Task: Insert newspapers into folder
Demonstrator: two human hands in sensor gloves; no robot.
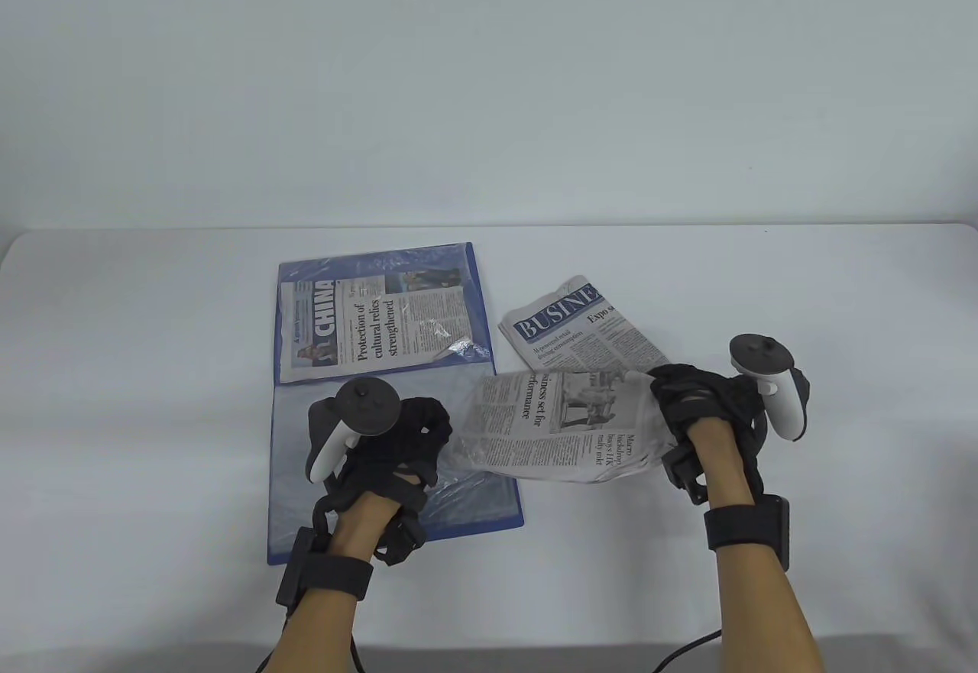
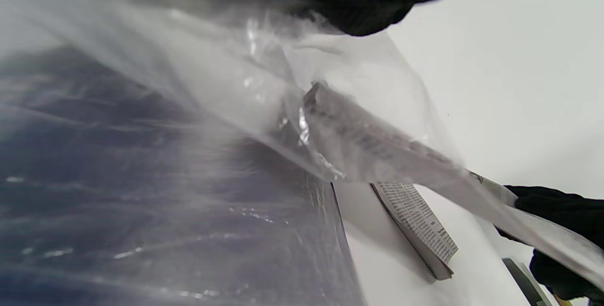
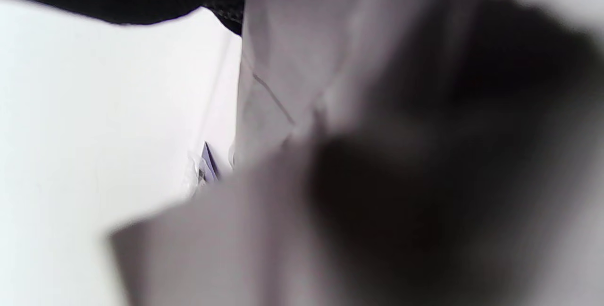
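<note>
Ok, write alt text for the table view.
The right hand holds a folded newspaper toward a blue folder on a white table, while the left hand lifts a clear sleeve. One newspaper is already sleeved; another lies beside the folder.

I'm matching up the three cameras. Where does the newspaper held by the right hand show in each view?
Table view: newspaper at lower centre, between both hands.
Left wrist view: centre to lower right, blurred behind clear plastic.
Right wrist view: fills the centre and right, out of focus.
Shared landmark: the blue folder.
</note>
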